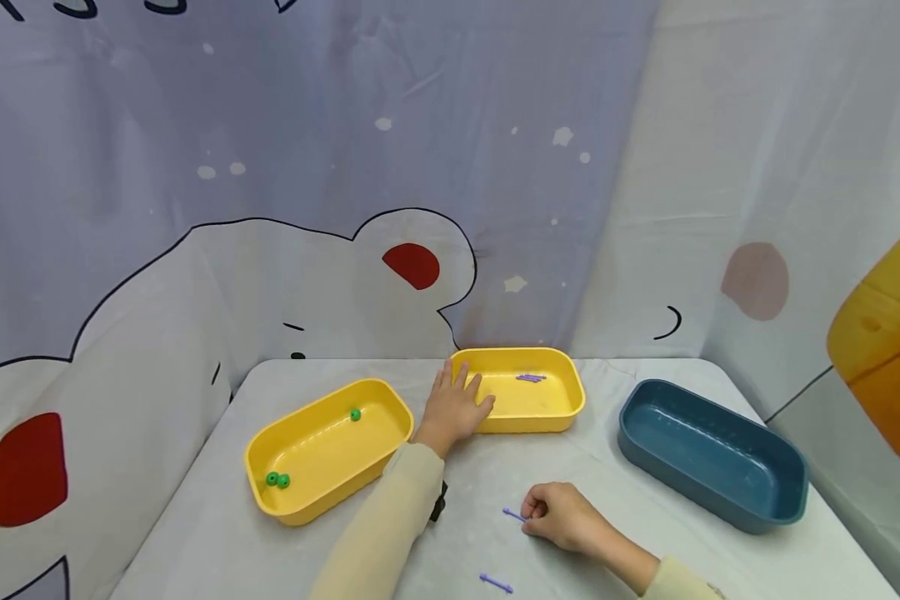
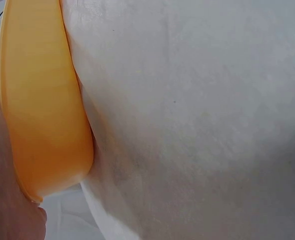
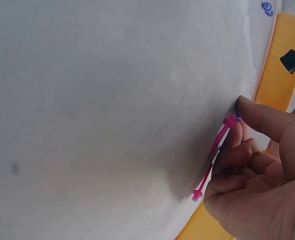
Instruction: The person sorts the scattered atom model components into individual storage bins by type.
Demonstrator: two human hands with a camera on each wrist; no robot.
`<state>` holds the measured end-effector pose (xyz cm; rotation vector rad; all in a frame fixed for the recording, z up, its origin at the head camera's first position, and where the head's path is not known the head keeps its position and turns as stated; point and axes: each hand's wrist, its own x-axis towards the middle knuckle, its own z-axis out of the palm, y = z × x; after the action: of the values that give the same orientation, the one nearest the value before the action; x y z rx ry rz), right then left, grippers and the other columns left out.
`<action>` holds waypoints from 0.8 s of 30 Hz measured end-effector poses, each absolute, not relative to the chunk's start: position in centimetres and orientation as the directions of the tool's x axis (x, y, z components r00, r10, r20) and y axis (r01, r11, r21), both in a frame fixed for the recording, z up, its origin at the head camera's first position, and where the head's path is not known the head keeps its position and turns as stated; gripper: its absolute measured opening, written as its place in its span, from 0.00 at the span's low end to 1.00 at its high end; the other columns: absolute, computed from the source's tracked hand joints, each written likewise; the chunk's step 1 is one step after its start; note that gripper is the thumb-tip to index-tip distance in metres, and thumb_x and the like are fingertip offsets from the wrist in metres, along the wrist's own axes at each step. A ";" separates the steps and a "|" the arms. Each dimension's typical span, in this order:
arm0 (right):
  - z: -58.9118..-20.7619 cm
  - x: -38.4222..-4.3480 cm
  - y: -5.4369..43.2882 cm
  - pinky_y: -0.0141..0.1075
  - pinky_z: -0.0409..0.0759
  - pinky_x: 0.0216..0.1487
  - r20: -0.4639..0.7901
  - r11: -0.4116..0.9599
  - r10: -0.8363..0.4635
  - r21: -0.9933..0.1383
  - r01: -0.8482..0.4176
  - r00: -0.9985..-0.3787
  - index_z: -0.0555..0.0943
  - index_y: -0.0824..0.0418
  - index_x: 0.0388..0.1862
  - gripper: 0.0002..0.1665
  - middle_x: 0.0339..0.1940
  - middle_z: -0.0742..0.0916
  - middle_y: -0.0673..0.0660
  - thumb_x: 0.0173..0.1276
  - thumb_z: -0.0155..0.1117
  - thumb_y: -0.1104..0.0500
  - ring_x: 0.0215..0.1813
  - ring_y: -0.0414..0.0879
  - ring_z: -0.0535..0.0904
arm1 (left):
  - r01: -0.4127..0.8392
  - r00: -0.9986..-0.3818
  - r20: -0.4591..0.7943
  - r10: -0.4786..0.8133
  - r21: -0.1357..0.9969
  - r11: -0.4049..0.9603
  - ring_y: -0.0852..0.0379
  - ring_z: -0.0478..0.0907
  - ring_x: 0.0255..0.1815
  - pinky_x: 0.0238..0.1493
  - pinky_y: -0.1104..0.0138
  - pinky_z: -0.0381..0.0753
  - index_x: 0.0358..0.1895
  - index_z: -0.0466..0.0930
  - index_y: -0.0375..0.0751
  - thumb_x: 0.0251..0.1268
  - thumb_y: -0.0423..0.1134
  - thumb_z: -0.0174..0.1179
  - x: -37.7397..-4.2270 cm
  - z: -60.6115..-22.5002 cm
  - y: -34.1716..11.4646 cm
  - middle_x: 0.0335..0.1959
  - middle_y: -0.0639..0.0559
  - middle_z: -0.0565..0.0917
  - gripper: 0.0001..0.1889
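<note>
At the back middle stands a yellow tray (image 1: 528, 423) with several thin purple sticks (image 1: 530, 378) inside. My left hand (image 1: 452, 408) rests over its left end, fingers spread; in the left wrist view the tray's wall (image 2: 47, 110) is beside the hand (image 2: 12, 200). Low over the table my right hand (image 1: 566, 517) has thumb and fingers curled together at a small purple stick (image 1: 513, 514) with knobbed ends. The right wrist view shows a pink-looking knobbed stick (image 3: 222, 135) at the fingertips of this hand (image 3: 267, 165). Another purple stick (image 1: 496, 583) lies nearer the front.
A second yellow tray (image 1: 322, 500) at the left holds 3 green beads (image 1: 356, 414). On the right stands a dark blue tray (image 1: 697, 475). White cloth (image 1: 217, 533) covers the table, and a printed curtain (image 1: 307, 167) hangs behind it.
</note>
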<state>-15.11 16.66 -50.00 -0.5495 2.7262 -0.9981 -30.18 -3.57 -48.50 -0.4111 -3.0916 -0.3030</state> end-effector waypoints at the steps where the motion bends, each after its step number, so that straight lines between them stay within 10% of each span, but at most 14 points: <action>1: -50.0 -15.2 16.7 0.31 0.69 0.30 -0.048 0.707 -0.408 -0.649 -0.281 -0.912 0.81 0.54 0.25 0.11 0.21 0.78 0.44 0.55 0.76 0.65 0.27 0.35 0.71 | 0.261 -0.965 0.034 0.259 0.188 0.947 0.40 0.36 0.84 0.82 0.51 0.40 0.79 0.63 0.50 0.78 0.64 0.35 -30.2 -48.5 -3.6 0.83 0.47 0.53 0.35; 24: -48.3 -16.3 17.4 0.29 0.74 0.30 -0.097 0.598 -0.257 -0.798 -0.080 -0.962 0.84 0.58 0.32 0.05 0.25 0.82 0.48 0.59 0.73 0.64 0.31 0.42 0.76 | 0.263 -0.965 0.045 0.259 0.177 0.948 0.40 0.37 0.84 0.82 0.50 0.41 0.78 0.64 0.50 0.78 0.64 0.35 -30.3 -48.9 -3.3 0.82 0.47 0.55 0.35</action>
<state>-16.31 17.45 -48.27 -0.2800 2.6236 -1.2947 -30.32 -3.34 -48.90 -0.4123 -3.0803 -0.2846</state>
